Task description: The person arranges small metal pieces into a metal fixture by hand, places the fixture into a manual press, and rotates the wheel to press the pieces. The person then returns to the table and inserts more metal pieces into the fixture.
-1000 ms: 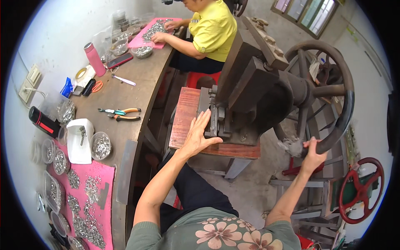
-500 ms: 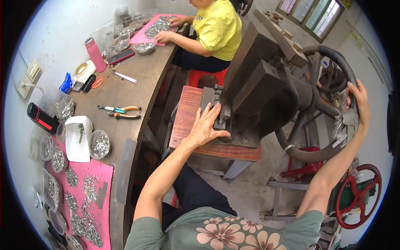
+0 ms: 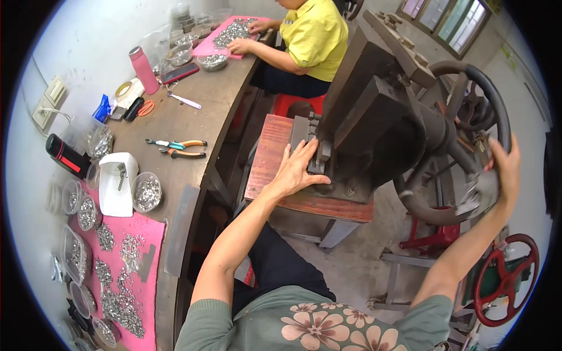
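A dark metal hand press [image 3: 374, 128] stands on a red-brown wooden stand [image 3: 266, 158] in front of me. My left hand [image 3: 294, 171] lies over the small metal fixture [image 3: 322, 151] at its base, fingers stretched out flat. What lies beneath those fingers is hidden. On the right, my right hand [image 3: 504, 172] is wrapped round the rim of the press's large black handwheel [image 3: 499, 108], though motion blurs it somewhat. Frayed pale wrapping [image 3: 473, 198] is bound on the rim beside that hand.
Along the left runs a workbench [image 3: 202, 131] with pliers [image 3: 175, 147], a white scoop-like tray [image 3: 117, 193] and a pink mat [image 3: 153, 231] bearing small metal parts. A co-worker in a yellow shirt [image 3: 319, 35] sits beyond. A red wheel [image 3: 508, 281] stands at lower right.
The handwheel has turned a little, its wrapping moving down and left. My right hand has come down with the rim. My left hand stays at the fixture, and the whole view has shifted slightly.
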### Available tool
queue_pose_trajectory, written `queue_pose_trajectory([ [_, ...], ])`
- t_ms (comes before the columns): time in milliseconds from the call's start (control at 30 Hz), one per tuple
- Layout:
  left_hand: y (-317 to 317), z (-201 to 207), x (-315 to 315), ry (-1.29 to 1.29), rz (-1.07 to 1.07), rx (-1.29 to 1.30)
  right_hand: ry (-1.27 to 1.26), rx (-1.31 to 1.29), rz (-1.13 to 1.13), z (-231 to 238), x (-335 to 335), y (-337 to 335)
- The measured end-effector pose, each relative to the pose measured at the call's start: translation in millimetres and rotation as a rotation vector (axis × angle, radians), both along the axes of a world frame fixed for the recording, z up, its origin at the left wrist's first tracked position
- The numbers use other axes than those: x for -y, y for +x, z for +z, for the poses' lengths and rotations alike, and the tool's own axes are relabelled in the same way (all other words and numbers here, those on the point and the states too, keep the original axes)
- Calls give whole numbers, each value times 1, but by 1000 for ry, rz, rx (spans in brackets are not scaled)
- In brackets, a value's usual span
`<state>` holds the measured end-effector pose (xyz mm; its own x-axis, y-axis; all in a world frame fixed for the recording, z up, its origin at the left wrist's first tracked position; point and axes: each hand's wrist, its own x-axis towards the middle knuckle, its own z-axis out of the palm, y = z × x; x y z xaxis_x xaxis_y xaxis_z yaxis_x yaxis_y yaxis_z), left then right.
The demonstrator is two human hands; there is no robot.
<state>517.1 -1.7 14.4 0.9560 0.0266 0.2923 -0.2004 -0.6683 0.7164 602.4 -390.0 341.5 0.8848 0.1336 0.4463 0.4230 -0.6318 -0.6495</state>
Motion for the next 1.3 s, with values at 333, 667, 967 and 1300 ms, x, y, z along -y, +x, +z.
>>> queue_pose_trajectory([
  [333,-6,1,-8,40,21,-19,265,577,-388,-174,-4,-41],
  [667,54,-12,-45,-640,106,296,80,478,-48,-8,0,16],
  [967,15,23,-54,27,-12,-10,-100,376,41,27,7,60],
  [1300,-104,12,-27,221,400,424,-102,515,645,-130,-145,-90],
])
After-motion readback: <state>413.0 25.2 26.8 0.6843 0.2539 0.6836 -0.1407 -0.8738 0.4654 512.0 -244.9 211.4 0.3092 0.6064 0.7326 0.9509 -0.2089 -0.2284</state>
